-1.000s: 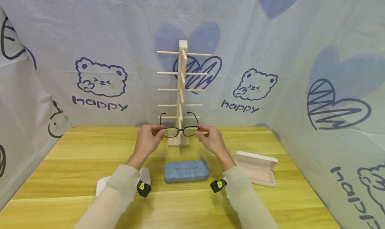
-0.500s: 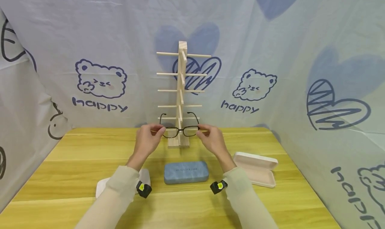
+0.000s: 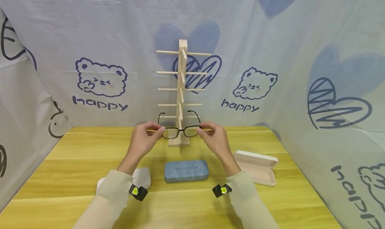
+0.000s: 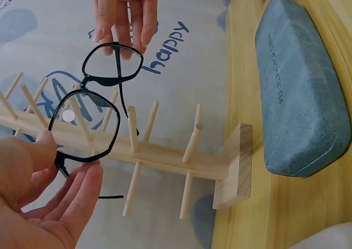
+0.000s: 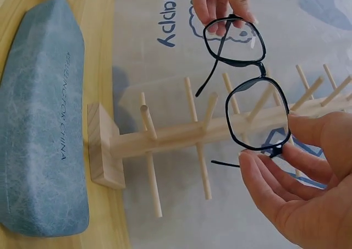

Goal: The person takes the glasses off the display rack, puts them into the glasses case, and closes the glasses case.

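Basically, glasses (image 3: 181, 130) sit mid-frame in the head view, long axis running left-right, bridge lined up with the post of the wooden stand (image 3: 179, 80) behind. Left hand (image 3: 143, 139): thumb and fingers closed in a pinch on the left outer corner. Right hand (image 3: 216, 139): same pinch, right corner. Neither hand nearer; glasses lie directly between them. Temples unfolded, pointing away toward the stand's lowest pegs, one per side of the post. Can't tell if anything touches the pegs. Blue case (image 3: 186, 171) below, lower centre.
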Motion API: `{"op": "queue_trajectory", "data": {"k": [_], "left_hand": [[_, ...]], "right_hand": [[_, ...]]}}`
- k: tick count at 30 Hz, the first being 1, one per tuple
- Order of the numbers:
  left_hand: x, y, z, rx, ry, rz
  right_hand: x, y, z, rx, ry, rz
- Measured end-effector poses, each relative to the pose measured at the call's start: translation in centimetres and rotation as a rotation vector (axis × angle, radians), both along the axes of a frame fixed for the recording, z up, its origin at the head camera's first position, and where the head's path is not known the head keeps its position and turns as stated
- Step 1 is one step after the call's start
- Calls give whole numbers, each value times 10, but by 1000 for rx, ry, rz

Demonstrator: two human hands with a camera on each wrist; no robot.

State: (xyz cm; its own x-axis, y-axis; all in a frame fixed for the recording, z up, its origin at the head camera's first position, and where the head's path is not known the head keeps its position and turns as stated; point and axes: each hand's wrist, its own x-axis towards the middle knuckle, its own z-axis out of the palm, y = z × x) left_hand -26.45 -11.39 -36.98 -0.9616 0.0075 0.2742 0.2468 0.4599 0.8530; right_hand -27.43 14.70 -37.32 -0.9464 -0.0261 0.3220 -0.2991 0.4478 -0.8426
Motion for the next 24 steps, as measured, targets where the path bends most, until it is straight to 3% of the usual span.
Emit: {"op": "queue_trajectory", "data": {"k": [10, 19, 24], "left_hand": [[10, -3, -4, 60, -69, -60], [17, -4, -6, 145, -111, -114], [18, -4, -7, 142, -149, -126]], "right_hand": [[8, 7, -2, -30, -43, 70], [13, 11, -3, -30, -67, 77], [15, 12, -2, -36, -78, 86]]}}
